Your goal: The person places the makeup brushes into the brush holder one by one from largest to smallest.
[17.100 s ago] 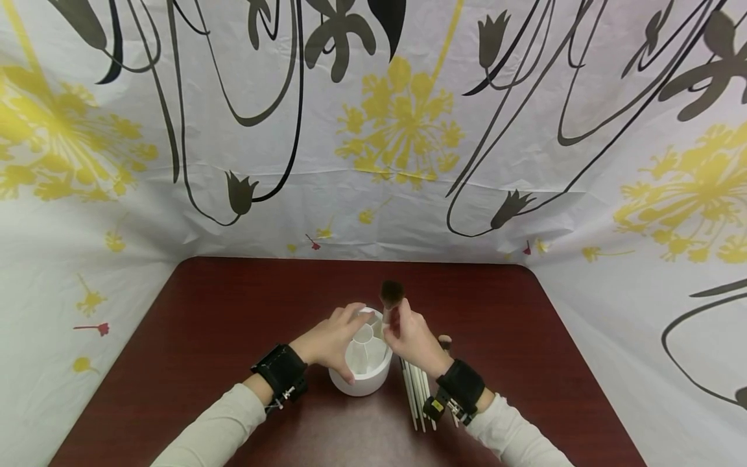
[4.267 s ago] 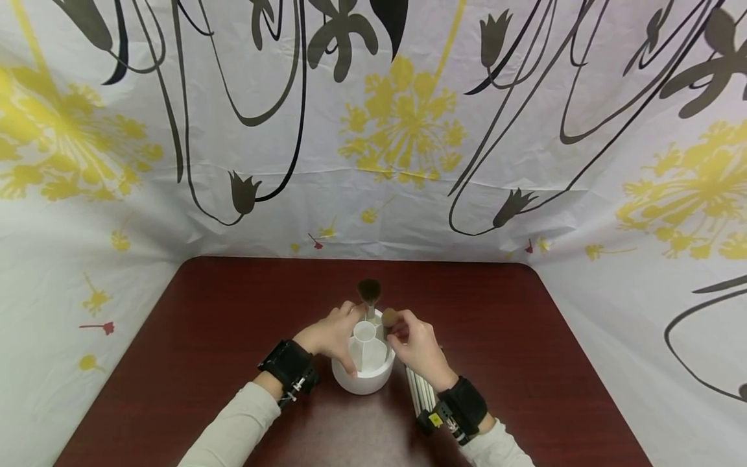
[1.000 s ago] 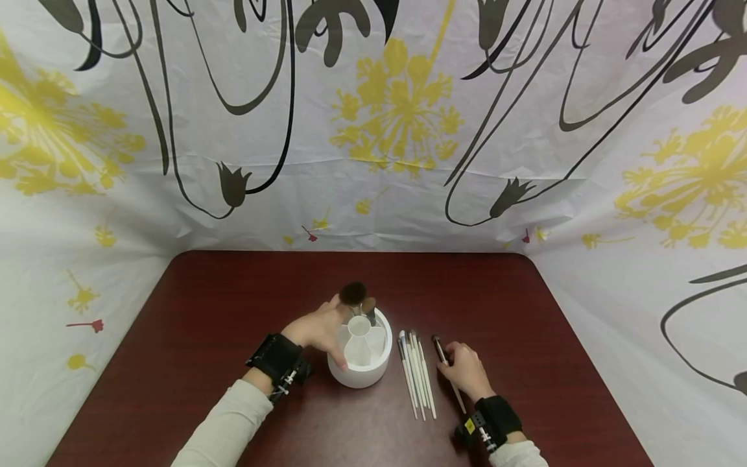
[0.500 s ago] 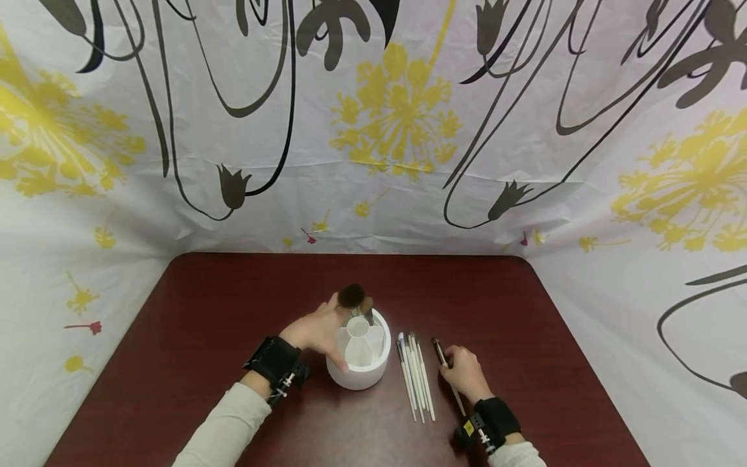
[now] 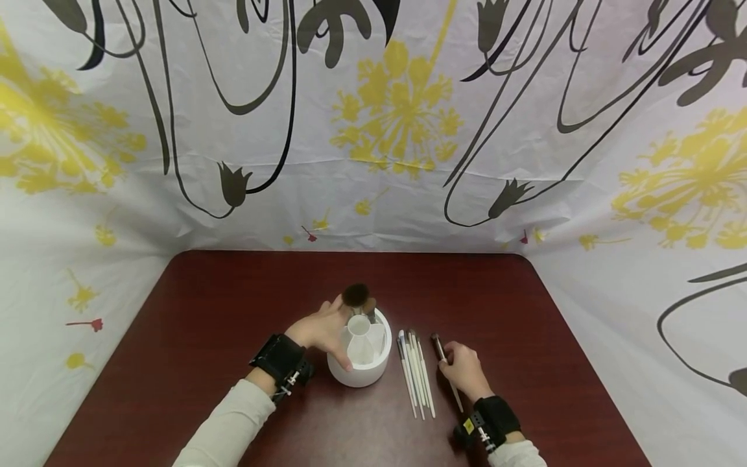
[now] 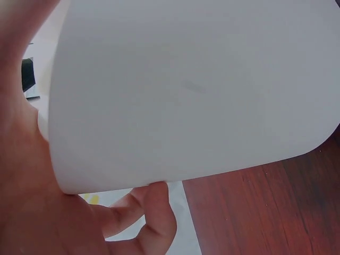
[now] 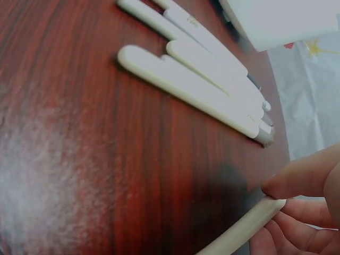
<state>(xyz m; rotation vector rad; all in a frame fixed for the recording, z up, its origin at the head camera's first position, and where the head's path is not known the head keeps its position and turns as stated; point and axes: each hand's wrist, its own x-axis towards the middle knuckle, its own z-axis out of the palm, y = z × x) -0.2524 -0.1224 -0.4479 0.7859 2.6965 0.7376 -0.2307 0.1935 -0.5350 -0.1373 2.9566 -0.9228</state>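
Observation:
A round white brush holder (image 5: 357,375) with inner compartments stands on the table, and my left hand (image 5: 321,332) grips it from the left, thumb at the near rim. In the left wrist view, the holder's smooth wall (image 6: 191,106) fills most of the picture. A large dark makeup brush (image 5: 355,295) and a smaller brown-tipped one (image 5: 369,305) stand in its back compartments. To the right, my right hand (image 5: 465,371) pinches the handle of a makeup brush (image 5: 438,347) lying along the tabletop. The right wrist view shows its pale handle (image 7: 241,228) between thumb and fingers.
Several slim white makeup brushes (image 5: 415,376) lie side by side between the holder and my right hand. The dark red wooden table (image 5: 280,279) ends at the back against a patterned white cloth (image 5: 315,220).
Since the earliest frames, the large dark brush and then the brown-tipped brush have gone into the holder. My right hand has moved right to another brush; over the last second, both hands barely move.

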